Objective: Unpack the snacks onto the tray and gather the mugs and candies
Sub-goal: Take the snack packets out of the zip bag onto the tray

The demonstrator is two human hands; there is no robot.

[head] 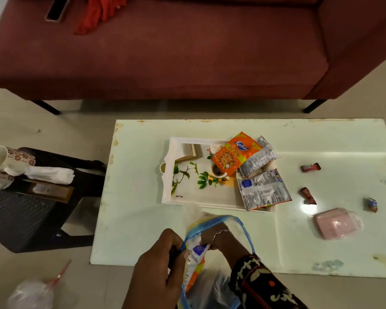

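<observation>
A white tray [181, 201] with a leaf print lies on the white table [143, 230]. On its right side lie an orange snack packet [232, 152] and two silver packets [263, 188]. My left hand [158, 264] grips the rim of a clear zip bag [223, 219] with a blue edge. My right hand [212, 237] reaches inside it and pinches a white and orange snack packet [196, 255]. Three wrapped candies lie on the table at right [310, 167], [308, 195], [370, 205]. Two floral mugs [7, 159] stand on a dark side table at left.
A pink box in plastic wrap [337, 223] lies on the table's right. A maroon sofa [165, 52] stands behind the table. A dark side table [54, 197] holds a white cloth [49, 175]. A clear bag [31, 293] lies on the floor at bottom left.
</observation>
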